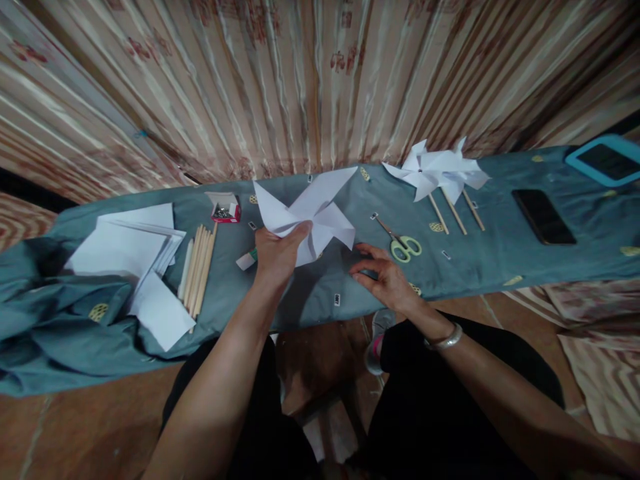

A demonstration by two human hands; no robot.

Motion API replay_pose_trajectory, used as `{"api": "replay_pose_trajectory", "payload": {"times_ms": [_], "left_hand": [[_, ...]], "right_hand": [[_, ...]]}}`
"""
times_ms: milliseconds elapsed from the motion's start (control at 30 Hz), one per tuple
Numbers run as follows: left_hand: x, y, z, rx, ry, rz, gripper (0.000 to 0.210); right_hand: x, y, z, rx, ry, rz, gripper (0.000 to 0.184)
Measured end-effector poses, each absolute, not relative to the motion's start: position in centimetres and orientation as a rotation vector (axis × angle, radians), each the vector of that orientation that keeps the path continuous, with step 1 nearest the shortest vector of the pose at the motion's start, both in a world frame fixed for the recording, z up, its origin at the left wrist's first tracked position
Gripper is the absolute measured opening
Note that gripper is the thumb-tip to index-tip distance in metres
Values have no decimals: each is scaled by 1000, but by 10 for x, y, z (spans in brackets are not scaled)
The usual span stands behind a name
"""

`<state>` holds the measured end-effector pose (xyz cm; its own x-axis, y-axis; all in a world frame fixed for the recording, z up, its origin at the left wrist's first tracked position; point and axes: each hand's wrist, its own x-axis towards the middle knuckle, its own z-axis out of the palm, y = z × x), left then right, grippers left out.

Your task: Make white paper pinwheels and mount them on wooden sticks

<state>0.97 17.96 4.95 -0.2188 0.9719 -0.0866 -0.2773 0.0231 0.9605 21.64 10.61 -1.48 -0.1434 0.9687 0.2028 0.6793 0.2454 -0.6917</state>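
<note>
A white paper pinwheel (327,223) is held up above the cloth by my left hand (277,252), its thumb pressed at the folded middle and the fingers behind the paper. No stick shows on this pinwheel. My right hand (383,277) is just right of the pinwheel's lower blade, its fingers apart and nothing visible in them. Scissors (403,248) with pale green handles lie beyond my right hand. To the left of my left hand, a small box (246,259), green and white, lies partly hidden behind the wrist.
Wooden sticks (200,267) and white paper sheets (125,247) lie at the left, near an opened red box (227,211) of small metal pieces. Finished-looking pinwheels (440,170) on sticks lie at the back right. Further right are a black phone (544,217) and a blue-framed device (607,160).
</note>
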Motion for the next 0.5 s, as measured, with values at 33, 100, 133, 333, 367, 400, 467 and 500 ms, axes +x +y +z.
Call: {"api": "replay_pose_trajectory", "payload": {"times_ms": [33, 100, 133, 333, 367, 400, 467, 500], "left_hand": [[11, 180, 49, 846, 1178, 1452, 20], [13, 180, 49, 861, 1165, 1451, 19], [14, 179, 49, 871, 1165, 1445, 19], [19, 178, 46, 917, 1205, 1407, 13], [20, 178, 45, 925, 1208, 1405, 12], [20, 178, 44, 933, 1207, 1402, 11], [22, 177, 43, 947, 1200, 1396, 10], [23, 177, 42, 951, 1199, 1394, 10]], "right_hand": [[218, 105, -13, -1509, -1913, 581, 12], [222, 104, -9, -1529, -1937, 534, 14], [224, 103, -5, -1536, -1941, 506, 16], [219, 99, 12, -1528, -1949, 500, 16], [217, 99, 12, -1528, -1976, 496, 15], [215, 100, 12, -1526, -2016, 484, 14], [213, 100, 9, -1515, -2115, 450, 14], [212, 101, 8, -1505, -2159, 427, 15]]}}
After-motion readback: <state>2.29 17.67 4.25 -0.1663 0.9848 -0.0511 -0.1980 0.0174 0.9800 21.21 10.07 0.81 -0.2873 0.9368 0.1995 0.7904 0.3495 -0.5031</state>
